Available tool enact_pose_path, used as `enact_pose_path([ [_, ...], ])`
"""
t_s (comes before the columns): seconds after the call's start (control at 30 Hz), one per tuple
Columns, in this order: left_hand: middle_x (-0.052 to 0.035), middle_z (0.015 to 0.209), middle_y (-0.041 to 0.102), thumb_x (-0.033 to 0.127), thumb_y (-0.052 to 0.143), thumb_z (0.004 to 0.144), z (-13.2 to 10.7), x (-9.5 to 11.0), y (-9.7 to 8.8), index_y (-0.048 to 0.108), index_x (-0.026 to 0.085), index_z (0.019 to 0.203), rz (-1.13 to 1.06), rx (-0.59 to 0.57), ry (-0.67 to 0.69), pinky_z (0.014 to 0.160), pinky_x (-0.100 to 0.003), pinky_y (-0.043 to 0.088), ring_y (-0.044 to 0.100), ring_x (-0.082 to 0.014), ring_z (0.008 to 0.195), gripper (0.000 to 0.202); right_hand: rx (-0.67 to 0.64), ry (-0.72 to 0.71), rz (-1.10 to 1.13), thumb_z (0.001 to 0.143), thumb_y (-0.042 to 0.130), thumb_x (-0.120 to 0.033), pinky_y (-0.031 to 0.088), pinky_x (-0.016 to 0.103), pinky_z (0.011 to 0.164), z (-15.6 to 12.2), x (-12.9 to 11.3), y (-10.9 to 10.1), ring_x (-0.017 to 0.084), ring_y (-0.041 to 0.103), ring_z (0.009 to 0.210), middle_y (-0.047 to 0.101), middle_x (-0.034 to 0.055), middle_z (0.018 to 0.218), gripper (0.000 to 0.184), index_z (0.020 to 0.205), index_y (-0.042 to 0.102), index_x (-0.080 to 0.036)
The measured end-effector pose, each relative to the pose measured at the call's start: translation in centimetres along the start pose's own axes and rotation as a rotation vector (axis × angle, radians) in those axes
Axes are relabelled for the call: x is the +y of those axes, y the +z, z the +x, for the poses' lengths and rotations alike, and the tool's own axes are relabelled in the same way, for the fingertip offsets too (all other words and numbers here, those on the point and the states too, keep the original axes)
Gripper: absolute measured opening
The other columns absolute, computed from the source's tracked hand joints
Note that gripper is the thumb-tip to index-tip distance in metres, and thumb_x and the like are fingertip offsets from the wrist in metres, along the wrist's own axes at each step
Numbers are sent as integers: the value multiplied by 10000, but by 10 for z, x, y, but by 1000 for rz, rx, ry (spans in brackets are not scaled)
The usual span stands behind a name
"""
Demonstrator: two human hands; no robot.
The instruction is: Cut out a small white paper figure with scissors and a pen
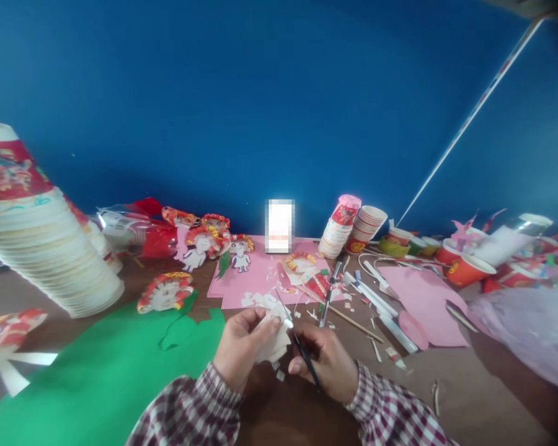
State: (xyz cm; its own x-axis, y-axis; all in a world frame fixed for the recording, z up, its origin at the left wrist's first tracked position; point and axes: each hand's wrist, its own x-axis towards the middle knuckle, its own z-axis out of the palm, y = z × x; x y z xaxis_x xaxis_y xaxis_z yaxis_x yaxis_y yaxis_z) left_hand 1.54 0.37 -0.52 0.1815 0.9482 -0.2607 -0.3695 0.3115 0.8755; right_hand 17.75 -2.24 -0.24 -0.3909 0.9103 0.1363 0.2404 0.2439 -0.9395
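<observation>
My left hand (242, 339) is closed on a piece of white paper (275, 347), pinching it between thumb and fingers above the table. In my right hand (329, 359) is a pair of black-handled scissors (305, 359), its thin blades pointing up and away along the paper's right edge. Whether the blades are parted is too small to tell. Small white paper scraps (260, 300) lie just beyond my hands on pink paper (235, 288). White paper figures (240, 261) with drawn outlines rest at the back left of that pink paper.
Green paper (106, 371) covers the left of the table, near a tall leaning stack of paper cups (74, 260). Pens (376, 294), a wooden stick (353, 319) and more pink paper (428, 303) lie to the right. Cut red cups (469, 271) and a plastic bag (530, 328) stand farther right.
</observation>
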Motion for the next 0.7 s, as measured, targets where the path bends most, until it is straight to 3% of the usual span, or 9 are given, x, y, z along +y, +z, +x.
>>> enact_pose_path([
  [0.7, -21, 516, 610, 370, 749, 587, 2, 5, -2, 587, 118, 637, 23, -48, 1, 396, -183, 369, 498, -81, 400, 303, -15, 29, -38, 735, 601, -543, 278, 204, 495, -1, 5, -2, 91, 357, 543, 433, -37, 599, 414, 825, 566, -141],
])
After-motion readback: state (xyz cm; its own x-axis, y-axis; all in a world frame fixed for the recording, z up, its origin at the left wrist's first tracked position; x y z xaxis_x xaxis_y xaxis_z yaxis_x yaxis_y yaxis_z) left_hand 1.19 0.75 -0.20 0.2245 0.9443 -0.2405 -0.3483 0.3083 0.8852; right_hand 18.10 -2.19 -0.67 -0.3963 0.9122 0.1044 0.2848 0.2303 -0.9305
